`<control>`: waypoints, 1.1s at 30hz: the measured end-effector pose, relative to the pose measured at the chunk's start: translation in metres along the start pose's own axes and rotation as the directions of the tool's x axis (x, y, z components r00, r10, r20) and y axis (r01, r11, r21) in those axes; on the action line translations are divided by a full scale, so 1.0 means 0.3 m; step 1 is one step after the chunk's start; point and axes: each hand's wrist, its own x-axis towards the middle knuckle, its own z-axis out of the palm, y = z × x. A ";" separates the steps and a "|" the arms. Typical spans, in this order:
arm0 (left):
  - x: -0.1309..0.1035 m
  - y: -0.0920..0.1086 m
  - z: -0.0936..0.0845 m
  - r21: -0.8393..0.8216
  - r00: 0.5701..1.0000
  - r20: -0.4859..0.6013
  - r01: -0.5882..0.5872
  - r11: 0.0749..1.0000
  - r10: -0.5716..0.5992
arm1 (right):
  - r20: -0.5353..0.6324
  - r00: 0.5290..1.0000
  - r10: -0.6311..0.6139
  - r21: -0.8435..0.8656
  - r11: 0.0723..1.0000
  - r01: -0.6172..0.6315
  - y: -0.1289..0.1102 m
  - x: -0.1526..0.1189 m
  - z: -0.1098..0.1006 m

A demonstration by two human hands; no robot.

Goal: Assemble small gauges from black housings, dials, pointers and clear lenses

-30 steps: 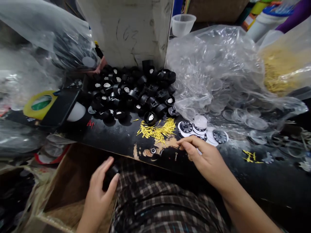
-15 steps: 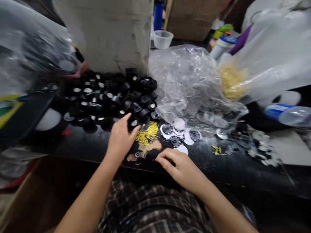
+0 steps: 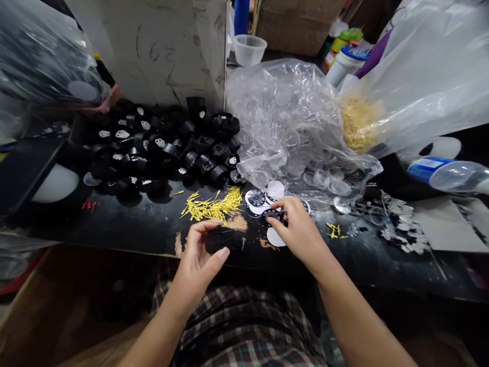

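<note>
My right hand (image 3: 298,227) pinches a black dial disc (image 3: 272,214) with white markings between thumb and fingers. Under and around it lie more printed dial discs (image 3: 255,198) and a plain white disc (image 3: 275,237). My left hand (image 3: 202,257) is open near the table's front edge, thumb and fingers apart, with nothing visible between them. Just beyond its fingertips spreads a pile of thin yellow pointers (image 3: 214,205). Behind that, many black round housings (image 3: 168,148) are heaped together, some with white patches.
A clear plastic bag (image 3: 282,102) with transparent round covers sits behind the discs. To the right are a few yellow pieces (image 3: 334,231), pale flat parts (image 3: 408,224) and a plastic bottle (image 3: 446,174). Small red pieces (image 3: 89,205) lie left. A grey panel (image 3: 153,51) stands behind the housings.
My left hand has come back from the black housings toward the table's front edge. My right hand has moved forward to the discs and taken hold of a black dial disc.
</note>
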 end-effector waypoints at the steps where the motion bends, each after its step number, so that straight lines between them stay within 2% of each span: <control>1: -0.003 -0.002 0.001 -0.034 0.999 0.018 0.027 0.999 -0.027 | -0.003 0.999 0.035 0.101 0.994 -0.035 -0.002 -0.001 -0.001; 3: -0.003 0.000 0.007 -0.130 0.984 0.121 0.150 0.980 -0.135 | 0.058 0.994 0.092 0.349 0.931 -0.106 -0.017 -0.011 -0.001; 5: 0.007 0.005 0.018 -0.246 0.931 0.240 0.333 0.910 -0.275 | 0.185 0.980 0.079 0.576 0.799 -0.173 -0.042 -0.027 0.002; 7: 0.024 0.010 0.031 -0.354 0.897 0.255 0.434 0.828 -0.360 | 0.259 0.965 0.045 0.683 0.698 -0.216 -0.069 -0.043 0.005; 8: 0.033 0.012 0.036 -0.400 0.901 0.211 0.433 0.808 -0.379 | 0.259 0.965 0.046 0.693 0.687 -0.219 -0.080 -0.050 0.005; 11: 0.050 0.010 0.047 -0.444 0.925 0.036 0.353 0.823 -0.377 | 0.168 0.982 0.090 0.657 0.732 -0.179 -0.103 -0.061 -0.001; 13: 0.047 0.004 0.054 -0.415 0.933 0.006 0.329 0.848 -0.359 | 0.110 0.988 0.106 0.626 0.765 -0.152 -0.121 -0.065 -0.007; 18: 0.010 -0.027 0.090 -0.369 0.949 0.117 0.316 0.874 -0.294 | 0.020 1.000 0.016 0.539 0.842 -0.024 -0.194 -0.075 -0.005; 21: -0.005 -0.050 0.095 -0.288 0.962 0.134 0.266 0.920 -0.237 | -0.009 0.999 -0.032 0.461 0.887 0.033 -0.216 -0.079 0.002; 24: -0.006 -0.065 0.081 -0.154 0.971 0.136 0.215 0.964 -0.195 | 0.041 0.999 -0.035 0.422 0.906 0.014 -0.212 -0.078 -0.001; 26: -0.004 -0.067 0.072 -0.114 0.965 0.167 0.224 0.968 -0.204 | 0.090 0.996 -0.027 0.427 0.904 -0.014 -0.205 -0.076 -0.008; 30: 0.000 -0.058 0.071 -0.123 0.950 0.191 0.272 0.954 -0.246 | 0.105 0.994 0.008 0.400 0.915 -0.050 -0.193 -0.074 -0.011; 33: 0.001 -0.054 0.073 -0.148 0.953 0.195 0.263 0.953 -0.233 | 0.146 0.989 0.032 0.399 0.913 -0.089 -0.181 -0.078 0.000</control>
